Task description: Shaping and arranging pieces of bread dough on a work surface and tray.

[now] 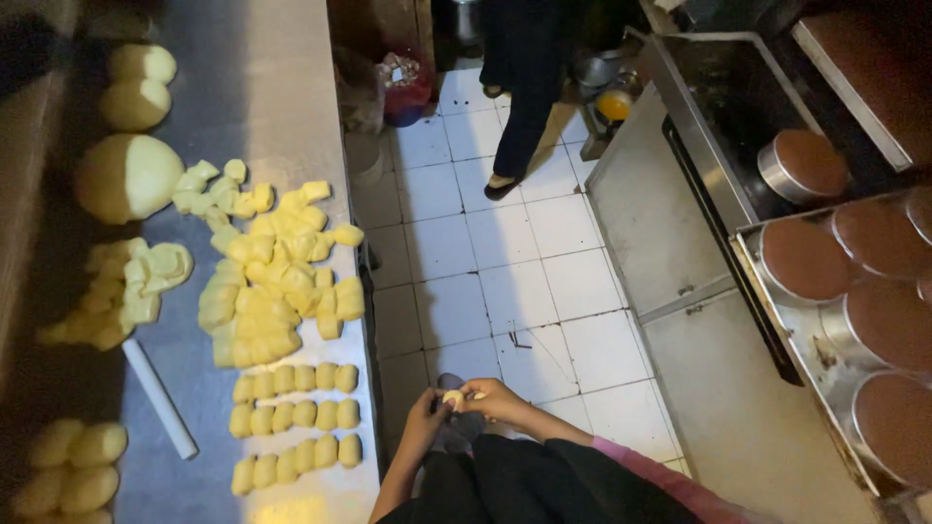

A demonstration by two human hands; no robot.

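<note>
My left hand (425,415) and my right hand (493,398) meet over the floor in front of my lap, both closed around a small pale dough piece (453,397). To their left, on the steel counter (262,87), lie rows of shaped dough pieces (296,417). Beyond those sits a heap of cut yellow dough chunks (277,277). A white rolling pin (160,398) rests on the counter beside the rows.
Large dough balls (128,177) sit at the counter's far left. A person in dark trousers (524,87) stands on the white tiled floor (495,281). At right, a tray (815,349) holds round tins with brown tops. A red bin (406,92) stands at the aisle's end.
</note>
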